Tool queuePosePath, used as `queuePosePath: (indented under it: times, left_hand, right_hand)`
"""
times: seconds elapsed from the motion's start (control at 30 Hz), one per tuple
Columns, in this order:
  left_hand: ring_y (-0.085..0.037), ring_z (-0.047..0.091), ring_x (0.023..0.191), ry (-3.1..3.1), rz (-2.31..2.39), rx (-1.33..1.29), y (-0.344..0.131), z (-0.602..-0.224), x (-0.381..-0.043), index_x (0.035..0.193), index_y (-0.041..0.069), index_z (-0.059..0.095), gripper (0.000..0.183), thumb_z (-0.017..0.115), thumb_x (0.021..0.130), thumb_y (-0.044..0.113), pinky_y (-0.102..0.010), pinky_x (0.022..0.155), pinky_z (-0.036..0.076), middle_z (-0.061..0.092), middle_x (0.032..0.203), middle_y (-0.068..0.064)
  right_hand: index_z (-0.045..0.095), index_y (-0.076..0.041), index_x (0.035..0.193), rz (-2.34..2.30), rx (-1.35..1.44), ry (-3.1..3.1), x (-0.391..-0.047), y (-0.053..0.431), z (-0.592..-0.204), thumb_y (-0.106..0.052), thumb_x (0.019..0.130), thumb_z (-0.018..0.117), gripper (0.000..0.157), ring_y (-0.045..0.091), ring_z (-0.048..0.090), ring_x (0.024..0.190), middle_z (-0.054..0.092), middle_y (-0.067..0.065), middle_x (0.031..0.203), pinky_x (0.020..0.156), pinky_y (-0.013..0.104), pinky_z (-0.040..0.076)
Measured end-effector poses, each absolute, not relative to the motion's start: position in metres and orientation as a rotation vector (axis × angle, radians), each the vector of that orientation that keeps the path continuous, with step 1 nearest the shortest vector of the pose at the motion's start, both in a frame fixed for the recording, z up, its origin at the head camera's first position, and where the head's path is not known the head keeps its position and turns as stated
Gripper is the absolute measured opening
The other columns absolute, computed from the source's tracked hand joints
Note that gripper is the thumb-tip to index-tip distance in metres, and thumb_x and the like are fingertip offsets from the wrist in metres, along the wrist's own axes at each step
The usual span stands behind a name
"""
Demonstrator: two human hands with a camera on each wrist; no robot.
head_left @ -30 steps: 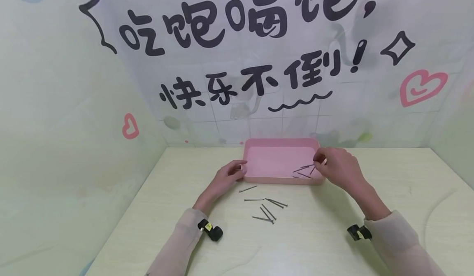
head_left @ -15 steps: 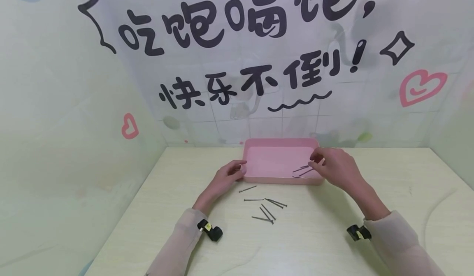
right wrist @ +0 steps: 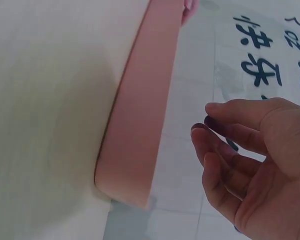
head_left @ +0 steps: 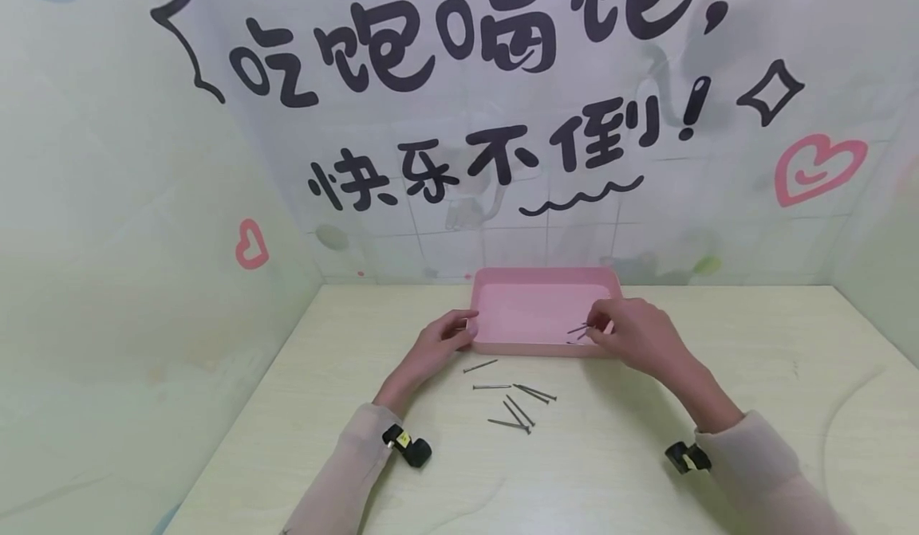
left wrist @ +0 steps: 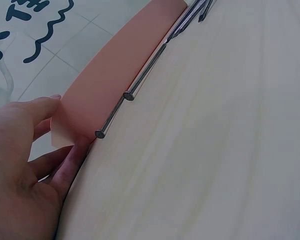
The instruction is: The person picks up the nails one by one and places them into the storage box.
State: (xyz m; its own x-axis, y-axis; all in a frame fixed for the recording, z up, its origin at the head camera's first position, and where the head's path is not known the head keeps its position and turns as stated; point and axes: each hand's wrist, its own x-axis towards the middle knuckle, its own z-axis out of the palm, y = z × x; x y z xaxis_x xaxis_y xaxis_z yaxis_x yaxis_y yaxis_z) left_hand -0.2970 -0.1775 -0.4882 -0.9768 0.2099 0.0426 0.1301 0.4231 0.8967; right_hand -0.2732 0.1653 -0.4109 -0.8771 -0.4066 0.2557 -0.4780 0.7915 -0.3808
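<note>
A shallow pink tray [head_left: 527, 305] stands at the far edge of the table. My left hand [head_left: 438, 337] holds its left end, with fingertips at the rim and the wall [left wrist: 97, 75] in the left wrist view. My right hand [head_left: 635, 332] is over the tray's right end, thumb and fingertips brought together. A few nails [head_left: 577, 330] in the tray lie right at those fingertips, partly hidden by the hand. In the right wrist view the curled fingers [right wrist: 217, 182] are above the rim; I cannot tell whether they pinch a nail.
Several loose nails [head_left: 491, 387] lie on the pale wooden table [head_left: 574, 479] in front of the tray. The patterned wall [head_left: 402, 240] rises right behind the tray, and side walls flank the table. Each wrist wears a small black camera [head_left: 408, 446].
My right hand has moved left and a little closer over the tray, covering more of the nails there, one of which has turned. My left hand and the nails on the table have stayed still.
</note>
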Motion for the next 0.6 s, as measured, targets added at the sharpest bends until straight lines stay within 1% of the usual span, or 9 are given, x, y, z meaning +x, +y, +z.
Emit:
queuePosePath:
  times: [0.13, 0.27, 0.37, 0.43, 0.6]
  left_hand:
    - [-0.024, 0.065, 0.126, 2.585, 1.618, 0.309, -0.177, -0.488, -0.297, 0.146, 0.023, 0.058, 0.041, 0.062, 0.105, 0.028, -0.040, 0.106, 0.056, 0.063, 0.145, -0.010]
    - [-0.024, 0.065, 0.126, 2.598, 1.613, 0.310, -0.177, -0.489, -0.297, 0.146, 0.023, 0.058, 0.042, 0.062, 0.105, 0.030, -0.041, 0.107, 0.056, 0.063, 0.145, -0.010]
    - [-0.024, 0.064, 0.126, 2.603, 1.612, 0.319, -0.177, -0.489, -0.297, 0.147, 0.022, 0.057, 0.043, 0.061, 0.105, 0.032, -0.041, 0.107, 0.056, 0.062, 0.145, -0.010]
    - [-0.024, 0.065, 0.126, 2.599, 1.617, 0.324, -0.177, -0.489, -0.297, 0.147, 0.021, 0.057, 0.043, 0.061, 0.105, 0.032, -0.041, 0.107, 0.056, 0.063, 0.145, -0.010]
    - [-0.023, 0.066, 0.124, 2.588, 1.618, 0.319, -0.178, -0.489, -0.298, 0.147, 0.022, 0.057, 0.043, 0.062, 0.105, 0.031, -0.041, 0.107, 0.056, 0.063, 0.144, -0.010]
  right_hand:
    - [0.076, -0.015, 0.092, 0.630, 0.782, -2.847, -0.270, 0.153, -0.419, -0.018, 0.092, 0.075, 0.003, 0.008, 0.061, 0.072, 0.073, -0.005, 0.083, 0.059, 0.028, 0.050]
    - [0.075, -0.016, 0.087, 0.622, 0.867, -2.824, -0.265, 0.140, -0.426, -0.018, 0.091, 0.077, 0.004, 0.004, 0.059, 0.069, 0.071, -0.008, 0.078, 0.060, 0.026, 0.051]
    - [0.075, -0.016, 0.086, 0.624, 0.921, -2.826, -0.261, 0.133, -0.430, -0.017, 0.090, 0.078, 0.005, 0.002, 0.057, 0.068, 0.070, -0.010, 0.076, 0.063, 0.024, 0.051]
    - [0.074, -0.018, 0.087, 0.618, 0.939, -2.852, -0.258, 0.129, -0.431, -0.018, 0.090, 0.078, 0.005, 0.002, 0.057, 0.069, 0.069, -0.011, 0.076, 0.065, 0.024, 0.051]
    - [0.074, -0.021, 0.087, 0.613, 0.931, -2.950, -0.252, 0.119, -0.435, -0.024, 0.089, 0.080, 0.007, 0.003, 0.055, 0.070, 0.066, -0.014, 0.076, 0.062, 0.025, 0.047]
